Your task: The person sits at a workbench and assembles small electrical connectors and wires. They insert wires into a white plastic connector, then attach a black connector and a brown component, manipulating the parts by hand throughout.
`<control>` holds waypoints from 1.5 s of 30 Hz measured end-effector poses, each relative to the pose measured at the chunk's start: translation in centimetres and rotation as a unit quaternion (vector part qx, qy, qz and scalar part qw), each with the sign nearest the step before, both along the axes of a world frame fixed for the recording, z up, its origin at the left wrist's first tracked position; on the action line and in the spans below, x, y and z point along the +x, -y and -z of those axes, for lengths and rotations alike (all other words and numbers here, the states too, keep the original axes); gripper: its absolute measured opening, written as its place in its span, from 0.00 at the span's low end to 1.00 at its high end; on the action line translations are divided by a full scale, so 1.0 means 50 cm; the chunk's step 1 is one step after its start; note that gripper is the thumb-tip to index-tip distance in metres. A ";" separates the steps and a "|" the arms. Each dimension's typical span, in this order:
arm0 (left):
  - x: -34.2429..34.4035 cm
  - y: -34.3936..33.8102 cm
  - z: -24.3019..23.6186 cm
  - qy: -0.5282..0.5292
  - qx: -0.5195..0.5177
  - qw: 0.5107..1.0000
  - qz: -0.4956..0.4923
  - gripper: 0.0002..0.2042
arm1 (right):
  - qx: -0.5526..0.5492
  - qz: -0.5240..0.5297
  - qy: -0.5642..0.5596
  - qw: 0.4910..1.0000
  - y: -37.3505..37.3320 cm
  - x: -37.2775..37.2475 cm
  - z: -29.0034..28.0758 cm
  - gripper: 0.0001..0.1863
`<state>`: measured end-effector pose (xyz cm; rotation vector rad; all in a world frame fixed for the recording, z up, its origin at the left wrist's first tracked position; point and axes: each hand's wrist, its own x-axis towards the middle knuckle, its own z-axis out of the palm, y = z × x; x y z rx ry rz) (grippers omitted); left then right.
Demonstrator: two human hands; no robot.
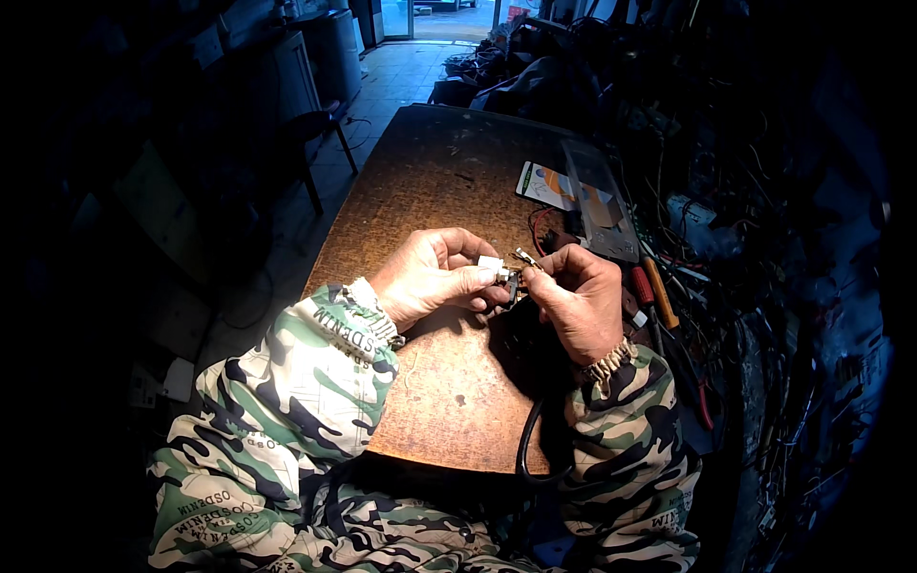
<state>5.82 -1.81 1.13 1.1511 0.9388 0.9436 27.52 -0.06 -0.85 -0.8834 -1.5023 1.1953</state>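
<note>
Over the wooden table (420,382), my left hand (426,279) pinches a small white plastic connector (491,264) between thumb and fingers. Dark and metallic bits show just below it, too small to make out. Close beside it, my right hand (585,304) is closed on a small brass-coloured metal terminal (525,257), whose end sticks up past the thumb. Whether the two pieces touch, I cannot tell. A thick black cable (524,449) loops at the near table edge below my right hand; its upper part is lost in shadow.
A printed card (546,183) and a clear plastic piece (602,205) lie at the table's far right. A red-handled tool (641,285) and an orange-handled one (660,291) lie along the right side, by tangled wires. A dark stool (310,134) stands on the floor to the left.
</note>
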 end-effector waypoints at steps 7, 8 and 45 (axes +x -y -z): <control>0.000 -0.004 0.011 0.005 0.037 0.999 0.011 0.14 | -0.009 -0.051 0.027 0.998 0.005 0.000 -0.010 0.06; 0.002 -0.006 0.012 0.003 0.044 0.999 0.010 0.14 | -0.012 -0.052 0.018 0.998 0.006 0.001 -0.011 0.07; -0.021 -0.011 0.018 0.152 -0.102 0.983 0.013 0.13 | 0.087 -0.067 0.011 0.994 0.000 -0.001 0.004 0.18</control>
